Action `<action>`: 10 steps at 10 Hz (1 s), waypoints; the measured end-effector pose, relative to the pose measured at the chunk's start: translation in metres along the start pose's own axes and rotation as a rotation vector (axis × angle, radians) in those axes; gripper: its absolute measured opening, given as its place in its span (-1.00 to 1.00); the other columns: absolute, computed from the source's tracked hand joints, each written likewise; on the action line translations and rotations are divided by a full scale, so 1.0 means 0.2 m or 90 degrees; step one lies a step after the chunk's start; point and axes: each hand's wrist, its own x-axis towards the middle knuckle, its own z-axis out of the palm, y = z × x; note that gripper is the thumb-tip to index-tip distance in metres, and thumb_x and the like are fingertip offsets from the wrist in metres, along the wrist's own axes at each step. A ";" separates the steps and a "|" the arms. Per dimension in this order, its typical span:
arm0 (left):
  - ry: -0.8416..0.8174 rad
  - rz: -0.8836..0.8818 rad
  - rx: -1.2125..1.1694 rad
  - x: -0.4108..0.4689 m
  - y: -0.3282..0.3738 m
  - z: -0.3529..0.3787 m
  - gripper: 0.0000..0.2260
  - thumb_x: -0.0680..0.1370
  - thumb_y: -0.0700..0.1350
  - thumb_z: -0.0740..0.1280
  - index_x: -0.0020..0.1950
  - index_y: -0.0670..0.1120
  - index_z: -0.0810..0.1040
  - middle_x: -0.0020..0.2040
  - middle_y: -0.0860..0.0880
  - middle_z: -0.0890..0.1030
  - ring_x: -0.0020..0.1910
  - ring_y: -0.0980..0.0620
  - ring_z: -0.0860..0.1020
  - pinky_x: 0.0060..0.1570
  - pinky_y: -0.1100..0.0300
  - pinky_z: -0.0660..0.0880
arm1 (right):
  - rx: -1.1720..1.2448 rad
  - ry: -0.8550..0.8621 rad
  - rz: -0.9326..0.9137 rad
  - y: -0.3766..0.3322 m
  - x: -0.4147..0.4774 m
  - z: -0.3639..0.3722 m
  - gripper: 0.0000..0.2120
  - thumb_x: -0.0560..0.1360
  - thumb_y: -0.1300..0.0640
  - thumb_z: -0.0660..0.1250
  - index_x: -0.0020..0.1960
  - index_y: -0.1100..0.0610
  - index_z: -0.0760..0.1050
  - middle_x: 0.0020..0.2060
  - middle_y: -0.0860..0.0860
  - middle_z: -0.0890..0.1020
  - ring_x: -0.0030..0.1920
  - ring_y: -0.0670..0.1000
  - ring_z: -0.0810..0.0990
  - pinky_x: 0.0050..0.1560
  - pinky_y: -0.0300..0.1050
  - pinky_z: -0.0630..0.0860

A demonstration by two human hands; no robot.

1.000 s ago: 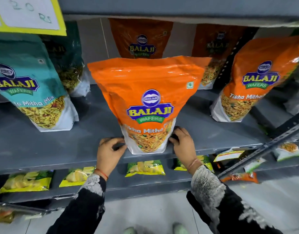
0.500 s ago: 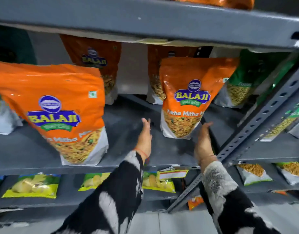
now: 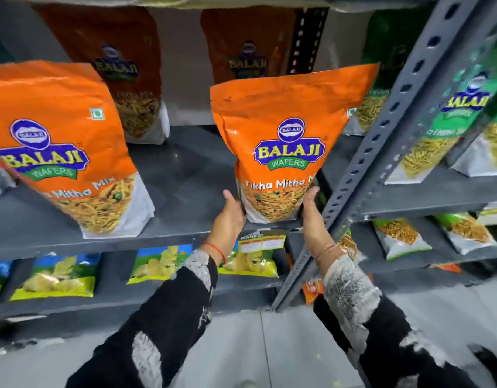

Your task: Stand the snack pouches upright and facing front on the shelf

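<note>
Grey metal shelf point(image 3: 185, 169), perforated upright point(image 3: 381, 152), pale floor point(image 3: 269, 345) below. Orange pouch point(image 3: 286, 141) stands at shelf front edge, label forward; left hand point(image 3: 230, 217) and right hand point(image 3: 311, 214) press flat against its lower sides. Second orange pouch point(image 3: 59, 147) stands left.

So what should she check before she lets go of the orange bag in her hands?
1. Both hands on the pouch: left hand and right hand at its lower sides. Ok.
2. Front facing out: logo readable. Ok.
3. Upright: top leans right. Not ok.
4. Base flat on the shelf: partly hidden by the hands. Cannot tell.
5. Room to the left: clear gap to the next orange pouch. Ok.
6. Clear of the post on the right: looks very close. Cannot tell.
</note>
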 end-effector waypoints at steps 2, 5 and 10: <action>-0.089 -0.034 -0.069 -0.08 0.02 0.00 -0.38 0.58 0.07 0.15 0.47 -0.18 -0.09 0.55 -0.08 -0.01 0.49 -0.15 0.04 0.35 -0.17 0.18 | -0.049 0.002 -0.059 0.04 -0.06 -0.02 -0.55 0.59 -0.03 -0.23 0.41 0.06 0.11 0.24 -0.14 0.28 0.23 -0.16 0.24 -0.06 -0.67 0.27; 0.445 -0.458 -1.377 -0.43 0.04 0.15 -0.60 0.41 0.24 0.08 0.04 0.06 0.54 0.04 -0.05 0.63 0.06 0.09 0.58 0.18 0.08 0.48 | -0.265 0.329 -0.294 0.23 -0.32 0.29 -0.56 0.48 -0.09 0.09 0.10 0.25 0.42 0.00 0.21 0.51 0.05 0.09 0.42 0.09 -0.13 0.32; 0.546 -0.918 -1.180 -1.07 -1.00 1.55 -0.60 0.42 -0.39 0.36 0.22 -0.32 0.34 0.07 -0.26 0.44 -0.07 0.15 0.47 0.01 0.30 0.46 | -0.307 -0.288 -0.505 0.27 -0.43 1.94 -0.62 0.49 -0.18 0.12 0.17 0.04 0.27 0.14 0.11 0.45 0.03 0.04 0.52 0.01 -0.17 0.47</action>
